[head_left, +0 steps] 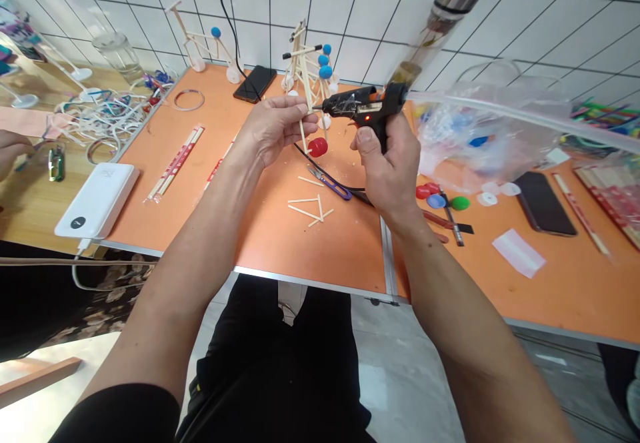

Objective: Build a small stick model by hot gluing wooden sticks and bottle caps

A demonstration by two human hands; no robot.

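Observation:
My left hand [274, 129] is closed around a thin wooden stick [303, 137] with a red bottle cap [317, 147] at its lower end, held above the orange table [280, 229]. My right hand [387, 163] grips the handle of a black glue gun [357, 106], its nozzle pointing left and nearly touching the stick near my left fingertips. A long clear glue stick [500, 116] trails out of the gun's back to the right. Behind the hands stands a stick model with blue caps [313, 63].
Loose sticks [310, 206], purple pliers [333, 184], coloured caps [440, 197], a white card [519, 252], two phones [543, 203] [255, 83], wrapped chopsticks [176, 163], a power bank [97, 199] and plastic bags [490, 129] lie about. Another person's hand [13, 149] is at the far left.

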